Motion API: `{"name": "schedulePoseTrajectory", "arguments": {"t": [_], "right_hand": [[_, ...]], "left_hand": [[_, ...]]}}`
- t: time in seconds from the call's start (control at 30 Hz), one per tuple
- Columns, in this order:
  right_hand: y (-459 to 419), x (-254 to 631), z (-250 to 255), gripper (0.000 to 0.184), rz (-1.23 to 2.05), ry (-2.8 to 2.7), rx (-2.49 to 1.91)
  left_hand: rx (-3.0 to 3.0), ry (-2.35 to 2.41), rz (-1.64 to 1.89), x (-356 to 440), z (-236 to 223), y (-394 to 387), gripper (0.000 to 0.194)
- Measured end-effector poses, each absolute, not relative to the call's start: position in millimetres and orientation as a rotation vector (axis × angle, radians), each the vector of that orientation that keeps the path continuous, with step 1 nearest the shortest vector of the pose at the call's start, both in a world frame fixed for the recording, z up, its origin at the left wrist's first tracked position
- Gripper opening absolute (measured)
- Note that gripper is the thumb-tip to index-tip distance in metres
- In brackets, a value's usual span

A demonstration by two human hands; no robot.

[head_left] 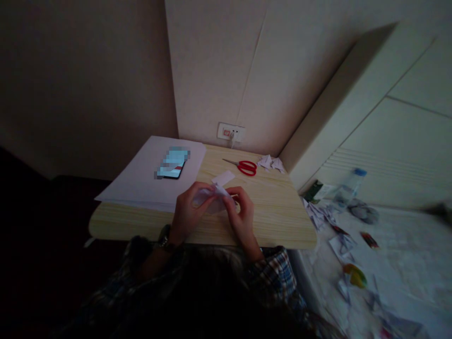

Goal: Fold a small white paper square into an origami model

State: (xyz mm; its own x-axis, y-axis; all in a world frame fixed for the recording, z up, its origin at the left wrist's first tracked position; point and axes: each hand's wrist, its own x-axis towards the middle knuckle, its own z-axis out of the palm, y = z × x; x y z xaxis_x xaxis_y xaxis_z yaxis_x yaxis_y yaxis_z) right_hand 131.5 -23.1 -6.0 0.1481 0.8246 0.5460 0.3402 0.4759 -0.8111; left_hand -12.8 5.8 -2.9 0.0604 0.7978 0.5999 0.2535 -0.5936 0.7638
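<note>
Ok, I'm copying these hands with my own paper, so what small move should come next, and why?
Probably press the paper flatter between thumbs and fingers: the left hand and right hand both pinch it, and it looks bent between them. The scissors lie apart, beyond the hands. The exact folds are too blurred to tell.

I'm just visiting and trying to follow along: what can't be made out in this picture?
All in the head view:
Held paper: fingers cover parts of its folds.
Phone: pixelation hides most of its screen.
Blue-capped bottle: blur hides any print on it.
White-covered surface: the picture's right edge cuts it off.
</note>
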Motion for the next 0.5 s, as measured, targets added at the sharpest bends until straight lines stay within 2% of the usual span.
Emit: {"name": "schedulePoseTrajectory", "arguments": {"t": [0.17,0.33,0.5], "right_hand": [[-19.9,130.9,-5.5,0.012,0.462,-1.412,-1.136],[-16.9,129.0,-4.9,0.015,0.603,-1.496,-1.107],[-16.4,129.7,-4.9,0.011,0.632,-1.341,-1.122]], "left_hand": [[1.639,0.970,1.651,-10.2,-3.3,11.0,0.034],[1.532,0.953,1.717,-12.1,0.6,14.4,0.041],[1.345,0.913,1.779,-13.8,-1.7,16.4,0.048]]}}
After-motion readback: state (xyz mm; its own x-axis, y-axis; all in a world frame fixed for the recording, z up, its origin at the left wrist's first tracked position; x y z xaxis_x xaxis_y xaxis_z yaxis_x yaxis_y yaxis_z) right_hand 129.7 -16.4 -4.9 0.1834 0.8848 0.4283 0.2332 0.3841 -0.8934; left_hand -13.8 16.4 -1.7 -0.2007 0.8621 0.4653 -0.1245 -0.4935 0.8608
